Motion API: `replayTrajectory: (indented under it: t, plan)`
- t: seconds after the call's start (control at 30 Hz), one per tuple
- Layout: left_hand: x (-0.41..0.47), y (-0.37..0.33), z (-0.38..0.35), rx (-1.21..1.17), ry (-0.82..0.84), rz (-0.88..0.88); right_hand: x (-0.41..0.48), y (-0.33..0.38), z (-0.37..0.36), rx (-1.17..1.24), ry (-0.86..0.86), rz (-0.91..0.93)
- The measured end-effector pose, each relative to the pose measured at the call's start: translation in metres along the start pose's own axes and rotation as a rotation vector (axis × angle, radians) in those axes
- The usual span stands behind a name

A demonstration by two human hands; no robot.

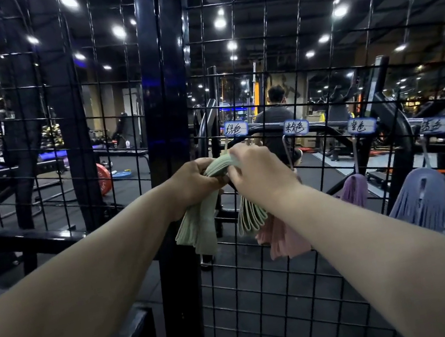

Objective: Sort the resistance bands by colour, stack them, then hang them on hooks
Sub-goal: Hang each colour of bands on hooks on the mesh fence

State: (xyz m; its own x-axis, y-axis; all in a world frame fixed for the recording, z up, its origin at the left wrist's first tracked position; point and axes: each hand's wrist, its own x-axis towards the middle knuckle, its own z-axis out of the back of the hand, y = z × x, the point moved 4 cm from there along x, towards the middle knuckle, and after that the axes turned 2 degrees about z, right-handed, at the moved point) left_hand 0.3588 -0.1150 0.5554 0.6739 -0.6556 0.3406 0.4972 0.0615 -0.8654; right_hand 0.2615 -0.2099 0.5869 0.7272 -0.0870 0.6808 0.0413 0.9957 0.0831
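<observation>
Both hands hold a folded bundle of green resistance bands (pixel 200 225) up against the black wire grid (pixel 264 279), just below the leftmost white label (pixel 236 128). My left hand (pixel 195 182) grips the bundle from the left and my right hand (pixel 257 169) grips its top from the right. The bundle's two ends hang down under my hands. Pink bands (pixel 284 239) hang on the grid behind my right wrist, partly hidden. Purple bands (pixel 354 191) and blue bands (pixel 423 199) hang further right from their hooks. The hook under the green label is hidden by my hands.
Three more white labels sit along the grid above the pink, purple and blue bands. A thick black post (pixel 162 89) stands left of my hands. Behind the grid is a dim gym with a person (pixel 277 117), machines and a red weight plate (pixel 104 178).
</observation>
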Motion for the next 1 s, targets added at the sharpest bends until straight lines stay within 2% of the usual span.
replayTrajectory:
  t: [0.2, 0.37, 0.5, 0.67, 0.83, 1.0]
  plan:
    - [-0.007, 0.003, -0.007, 0.049, -0.079, -0.003, -0.014, 0.002, -0.017, 0.11, -0.025, -0.2]
    - [-0.018, 0.017, -0.012, 0.326, -0.254, 0.005, -0.01, 0.004, -0.014, 0.087, -0.006, -0.204]
    - [-0.017, 0.012, -0.014, 0.228, -0.301, 0.017, -0.013, 0.006, -0.013, 0.051, -0.016, -0.197]
    - [-0.003, 0.008, -0.005, 0.139, -0.193, 0.079, -0.01, 0.006, -0.009, 0.093, -0.03, -0.236]
    - [-0.003, 0.005, -0.006, -0.111, -0.08, 0.16, -0.01, 0.006, -0.006, 0.111, -0.059, -0.256]
    - [-0.006, 0.011, -0.011, -0.126, -0.014, 0.126, -0.015, 0.003, -0.016, 0.13, -0.036, -0.344]
